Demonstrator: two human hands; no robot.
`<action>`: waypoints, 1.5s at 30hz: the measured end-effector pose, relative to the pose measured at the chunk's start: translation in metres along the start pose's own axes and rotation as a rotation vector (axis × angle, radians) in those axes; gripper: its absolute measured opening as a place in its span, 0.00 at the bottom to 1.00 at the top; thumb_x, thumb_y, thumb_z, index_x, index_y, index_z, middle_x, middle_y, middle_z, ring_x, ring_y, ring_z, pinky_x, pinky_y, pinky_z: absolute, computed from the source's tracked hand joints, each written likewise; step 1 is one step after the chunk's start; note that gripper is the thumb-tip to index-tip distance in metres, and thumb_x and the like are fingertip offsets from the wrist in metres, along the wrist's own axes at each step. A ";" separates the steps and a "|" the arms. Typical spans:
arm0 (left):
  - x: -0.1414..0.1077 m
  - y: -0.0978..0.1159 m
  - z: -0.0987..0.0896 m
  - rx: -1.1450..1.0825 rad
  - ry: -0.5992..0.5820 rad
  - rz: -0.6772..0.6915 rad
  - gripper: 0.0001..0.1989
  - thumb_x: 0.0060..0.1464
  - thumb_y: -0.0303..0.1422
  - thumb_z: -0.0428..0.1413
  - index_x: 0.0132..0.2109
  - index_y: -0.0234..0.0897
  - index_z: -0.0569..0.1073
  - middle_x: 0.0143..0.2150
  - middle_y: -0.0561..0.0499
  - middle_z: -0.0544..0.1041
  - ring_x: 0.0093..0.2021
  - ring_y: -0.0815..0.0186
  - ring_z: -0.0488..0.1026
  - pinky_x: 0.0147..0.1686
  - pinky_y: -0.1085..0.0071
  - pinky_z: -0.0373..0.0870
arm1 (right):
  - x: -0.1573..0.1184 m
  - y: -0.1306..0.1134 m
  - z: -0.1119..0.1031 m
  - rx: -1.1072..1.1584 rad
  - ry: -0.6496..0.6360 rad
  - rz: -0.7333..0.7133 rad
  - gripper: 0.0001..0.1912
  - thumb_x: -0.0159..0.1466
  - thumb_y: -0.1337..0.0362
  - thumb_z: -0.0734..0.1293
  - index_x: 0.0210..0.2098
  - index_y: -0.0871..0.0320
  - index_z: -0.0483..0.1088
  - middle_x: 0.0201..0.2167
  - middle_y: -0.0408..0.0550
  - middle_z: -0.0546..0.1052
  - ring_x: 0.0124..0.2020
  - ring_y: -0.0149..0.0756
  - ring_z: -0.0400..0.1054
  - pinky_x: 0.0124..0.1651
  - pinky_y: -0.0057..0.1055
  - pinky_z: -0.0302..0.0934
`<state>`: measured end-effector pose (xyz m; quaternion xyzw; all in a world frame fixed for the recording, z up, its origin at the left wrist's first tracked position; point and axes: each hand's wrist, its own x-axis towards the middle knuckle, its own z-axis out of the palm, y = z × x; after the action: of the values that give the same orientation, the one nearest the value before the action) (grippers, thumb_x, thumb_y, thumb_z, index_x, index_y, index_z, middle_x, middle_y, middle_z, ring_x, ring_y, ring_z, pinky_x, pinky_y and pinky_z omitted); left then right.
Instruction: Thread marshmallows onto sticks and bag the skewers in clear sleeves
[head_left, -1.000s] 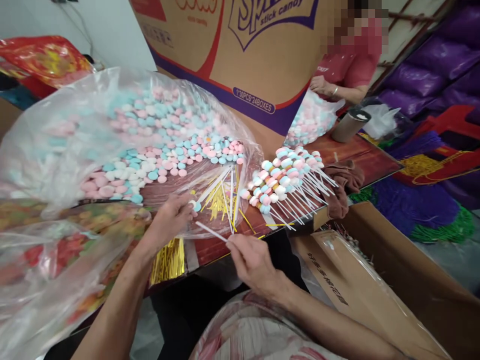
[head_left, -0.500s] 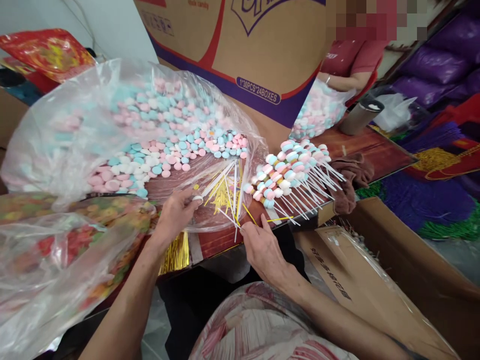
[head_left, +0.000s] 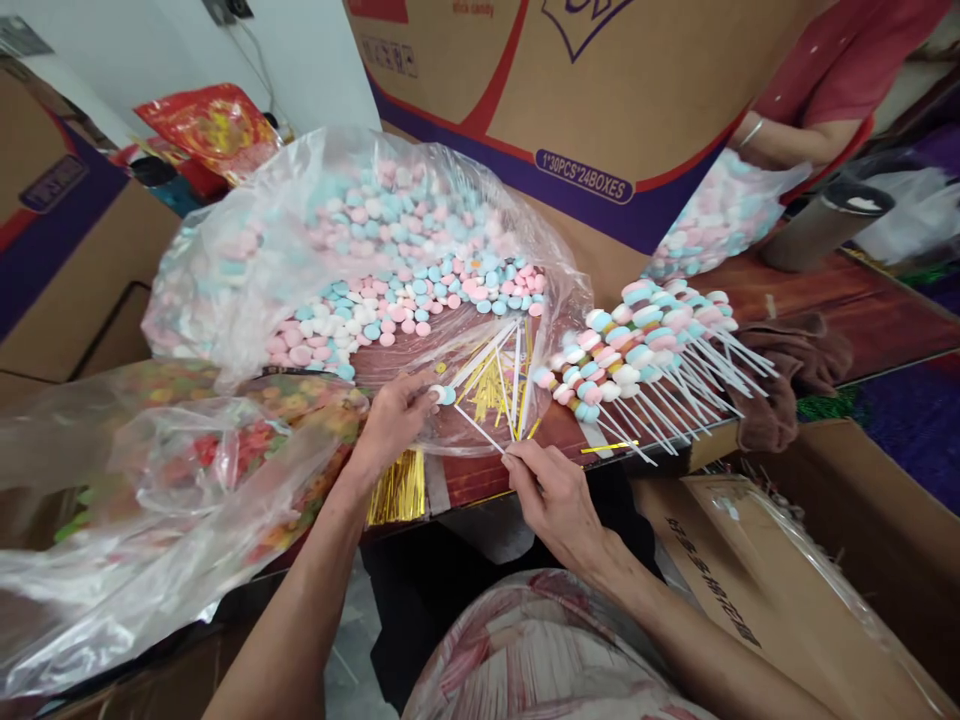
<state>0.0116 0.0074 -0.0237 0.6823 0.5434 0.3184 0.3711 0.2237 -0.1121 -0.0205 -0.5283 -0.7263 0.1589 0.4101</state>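
My left hand (head_left: 396,418) is closed in a pinch on a marshmallow (head_left: 445,395), a small round one with pale blue and white showing. My right hand (head_left: 553,488) pinches the lower end of a thin white stick (head_left: 480,428) that slants up toward the marshmallow. Whether the stick's tip touches it I cannot tell. Between and beyond my hands lie loose white sticks and gold twist ties (head_left: 489,388) on clear plastic. To the right sits a pile of marshmallow skewers (head_left: 637,340), their white sticks pointing toward me.
A big clear bag (head_left: 225,230) of pastel marshmallows spreads behind my hands. Bags of colourful gummies (head_left: 247,450) lie left, with gold strips (head_left: 397,487) at the table edge. A large carton (head_left: 480,110) stands behind; an open box (head_left: 720,560) is below right. Another person's arm (head_left: 795,140) shows at back right.
The view has swung left, so the scene sits further right. My right hand now holds a stick drawn out toward the left hand, where a pale blue piece has come into sight.
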 end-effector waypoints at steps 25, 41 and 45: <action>-0.034 0.013 0.019 -0.617 0.241 -0.207 0.18 0.42 0.36 0.68 0.41 0.34 0.79 0.30 0.52 0.79 0.27 0.71 0.72 0.32 0.72 0.69 | 0.013 0.009 0.014 0.299 -0.122 0.184 0.14 0.69 0.66 0.62 0.50 0.55 0.77 0.48 0.50 0.81 0.48 0.39 0.77 0.51 0.32 0.68; -0.050 0.012 0.025 -0.658 0.293 -0.173 0.15 0.46 0.36 0.68 0.42 0.40 0.82 0.41 0.49 0.83 0.41 0.64 0.77 0.49 0.64 0.71 | 0.016 0.005 0.018 0.319 -0.151 0.170 0.13 0.68 0.67 0.62 0.45 0.55 0.78 0.43 0.48 0.82 0.45 0.39 0.77 0.50 0.32 0.69; -0.055 0.007 0.031 -0.466 0.388 -0.049 0.10 0.48 0.34 0.66 0.40 0.40 0.82 0.41 0.49 0.81 0.43 0.62 0.77 0.49 0.63 0.72 | 0.017 0.001 0.021 0.347 -0.165 0.176 0.12 0.68 0.66 0.61 0.41 0.57 0.78 0.35 0.46 0.82 0.40 0.38 0.77 0.45 0.30 0.68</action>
<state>0.0295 -0.0521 -0.0358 0.4918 0.5327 0.5501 0.4145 0.2062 -0.0925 -0.0266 -0.4964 -0.6703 0.3596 0.4184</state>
